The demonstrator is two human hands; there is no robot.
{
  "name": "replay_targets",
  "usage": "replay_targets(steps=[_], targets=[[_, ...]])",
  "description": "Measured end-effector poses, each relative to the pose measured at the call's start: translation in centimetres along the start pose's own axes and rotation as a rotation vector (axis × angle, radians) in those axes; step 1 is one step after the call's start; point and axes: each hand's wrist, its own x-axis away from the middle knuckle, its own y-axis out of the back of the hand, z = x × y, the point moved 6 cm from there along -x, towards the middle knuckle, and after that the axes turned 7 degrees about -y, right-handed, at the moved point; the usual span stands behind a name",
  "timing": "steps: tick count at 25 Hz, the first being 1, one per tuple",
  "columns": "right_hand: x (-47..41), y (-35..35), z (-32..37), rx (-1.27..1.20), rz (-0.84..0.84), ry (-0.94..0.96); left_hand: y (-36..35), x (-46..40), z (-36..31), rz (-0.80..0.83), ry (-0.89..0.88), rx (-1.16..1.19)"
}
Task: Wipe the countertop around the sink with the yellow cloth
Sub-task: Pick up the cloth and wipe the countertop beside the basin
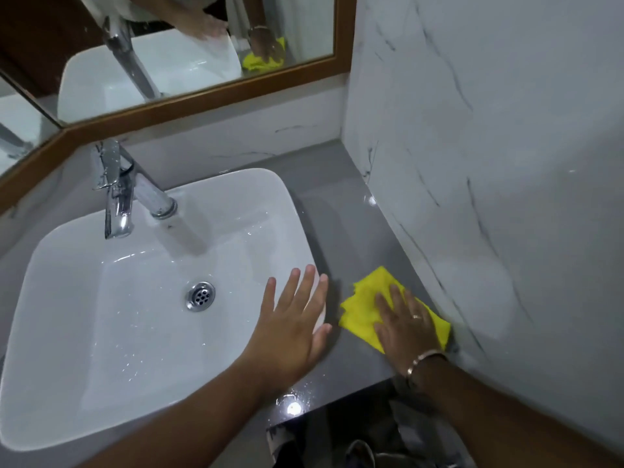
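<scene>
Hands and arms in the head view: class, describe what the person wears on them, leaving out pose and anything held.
Both forearms are bare, with no sleeves in view. The right hand has a thin ring on one finger and a slim metal bangle at the wrist. The left hand shows no ring, watch or bracelet.

Location: a bathroom vanity, apparently domestic; indicators: a white rectangular countertop basin (141, 298) with a metal drain (200, 296); a chrome mixer tap (118, 190); a wood-framed mirror (202, 55) above; a glossy grey countertop (354, 224); white marble-veined wall panels (489, 163).
</scene>
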Motion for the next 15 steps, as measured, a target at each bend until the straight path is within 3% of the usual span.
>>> replay_targets(steps=[2, 4, 7, 9, 13, 15], targets=[[-3.0, 0.3, 0.1, -0.125, 0.047, -0.323, 0.0, 0.1, 0.3, -0.009, 0.026, -0.009], [-5.2, 0.3, 4.1, -0.240, 0.069, -0.402, 0.0, 0.3, 0.6, -0.004, 0.079, -0.004], [-5.7, -0.8, 9.1, -0.087, 0.066, 0.075, 0.3, 0.5, 0.7, -0.017, 0.153, -0.015], [-7.5, -0.9, 7.7, -0.015, 0.064, 0.225, 0.4, 0.3, 0.6, -0.017, 0.169, -0.031], [-15.4, 0.5, 3.3, -0.166, 0.013, -0.188, 0.3, 0.3, 0.7, -0.003, 0.209, -0.025], [-19.7, 1.1, 3.9, -0.231, 0.003, -0.263, 0.3, 0.4, 0.8, -0.022, 0.224, -0.009]])
